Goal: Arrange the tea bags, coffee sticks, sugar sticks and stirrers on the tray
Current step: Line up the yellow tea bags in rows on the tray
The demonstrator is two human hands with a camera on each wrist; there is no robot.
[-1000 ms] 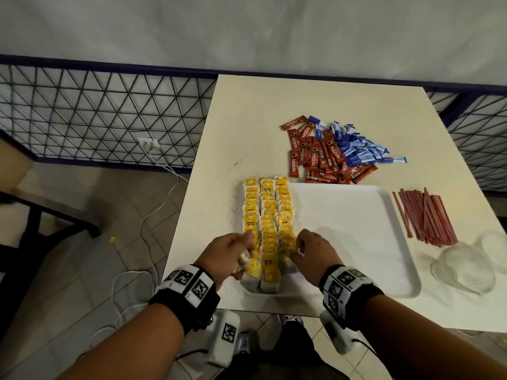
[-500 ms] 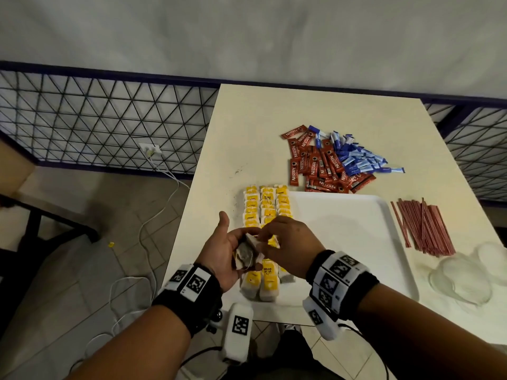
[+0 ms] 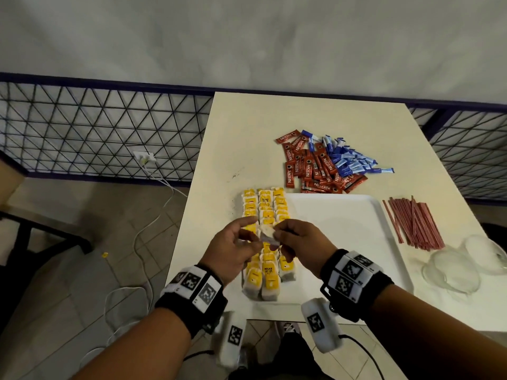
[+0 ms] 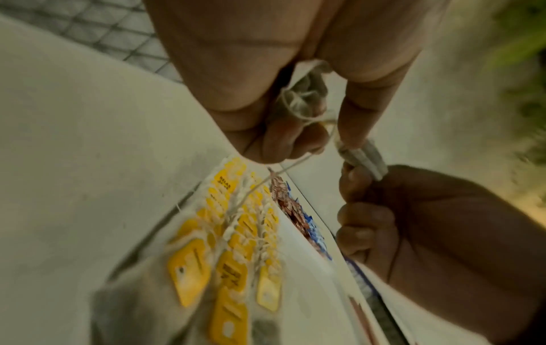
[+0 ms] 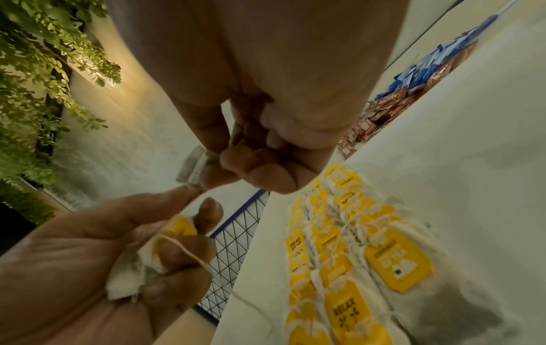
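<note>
Tea bags with yellow tags lie in three neat columns along the left edge of the white tray, overlapping like shingles from the far rim to the near one. Above the middle of these rows both hands meet, lifted clear of the tray. One loose tea bag sits between them. The right hand pinches a folded white end of it between thumb and forefinger, its other fingers curled into the palm; the right wrist view shows that pale fold jutting out beside the thumb tip. The left hand lies palm up and cups a crumpled bag with a yellow tag under its bent fingers, and a thin string runs across those fingers. In the left wrist view the string stretches from the left fingers toward the fold held by the right hand. Whether the two hands hold one bag or two bags tangled by string cannot be told.

Beyond the tray's far edge, red coffee sticks and blue sugar sticks lie mixed in a heap on the table. Red stirrers lie in a loose bundle on the table just right of the tray, with clear glass cups near them.
</note>
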